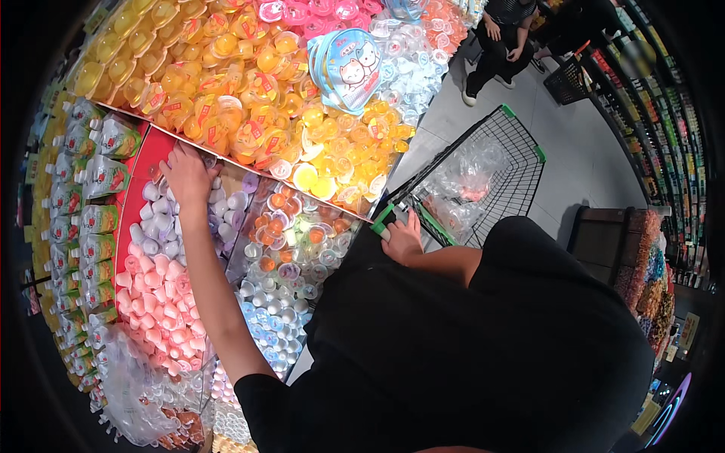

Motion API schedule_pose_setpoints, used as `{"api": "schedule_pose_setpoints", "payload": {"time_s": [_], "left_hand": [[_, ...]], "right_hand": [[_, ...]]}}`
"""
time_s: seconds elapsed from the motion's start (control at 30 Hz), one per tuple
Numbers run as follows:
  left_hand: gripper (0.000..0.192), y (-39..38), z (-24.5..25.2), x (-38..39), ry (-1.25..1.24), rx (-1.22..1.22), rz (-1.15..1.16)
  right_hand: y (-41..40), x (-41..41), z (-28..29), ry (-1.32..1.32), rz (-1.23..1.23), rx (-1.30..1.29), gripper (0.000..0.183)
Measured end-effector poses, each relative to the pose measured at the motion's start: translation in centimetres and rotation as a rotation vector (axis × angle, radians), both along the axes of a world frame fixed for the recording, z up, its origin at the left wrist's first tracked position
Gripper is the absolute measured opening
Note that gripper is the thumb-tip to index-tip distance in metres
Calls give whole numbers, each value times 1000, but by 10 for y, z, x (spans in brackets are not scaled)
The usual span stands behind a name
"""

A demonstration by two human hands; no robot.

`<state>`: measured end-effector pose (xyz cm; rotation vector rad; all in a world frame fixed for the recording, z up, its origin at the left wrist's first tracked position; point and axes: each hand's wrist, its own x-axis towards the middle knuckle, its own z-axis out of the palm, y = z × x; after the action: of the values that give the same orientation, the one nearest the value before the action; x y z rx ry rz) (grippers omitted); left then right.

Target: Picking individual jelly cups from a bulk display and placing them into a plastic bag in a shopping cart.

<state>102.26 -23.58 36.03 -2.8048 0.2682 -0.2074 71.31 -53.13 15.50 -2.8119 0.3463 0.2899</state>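
Note:
My left hand (pixel 188 172) reaches into the far end of a red-walled bin, among jelly cups with white and purple tones (pixel 161 212). Its fingers are bent over a small cup, and whether they grip it is hard to see. Orange jelly cups (pixel 226 107) are heaped beyond the bin's edge. My right hand (pixel 403 235) rests at the green-ended handle (pixel 383 219) of a wire shopping cart (pixel 512 164), with its fingers partly hidden. Clear plastic bags (pixel 464 187), some with pinkish contents, lie in the cart.
Pink jelly cups (pixel 161 306) and mixed clear and orange cups (pixel 289 232) fill nearby bins. Spouted pouches (pixel 102 226) line the left side. A blue cat-print container (pixel 348 71) sits on the heap. A seated person (pixel 501 45) and a black basket (pixel 566 82) are beyond the cart.

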Motion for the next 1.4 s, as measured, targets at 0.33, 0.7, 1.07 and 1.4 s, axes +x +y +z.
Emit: {"api": "schedule_pose_setpoints", "payload": {"time_s": [0.33,0.7,1.07,1.4], "left_hand": [[73,13,-12,4,-69,19,-87],[55,17,-13,4,-19,-93,-173],[44,13,-8,7,154,-73,-103],[44,29,-10,5,-70,-305,-463]], "right_hand": [[2,3,-2,29,-17,-12,40],[3,4,2,54,-21,-46,39],[2,2,-3,3,-1,-31,38],[0,1,-6,11,4,-45,38]]}}
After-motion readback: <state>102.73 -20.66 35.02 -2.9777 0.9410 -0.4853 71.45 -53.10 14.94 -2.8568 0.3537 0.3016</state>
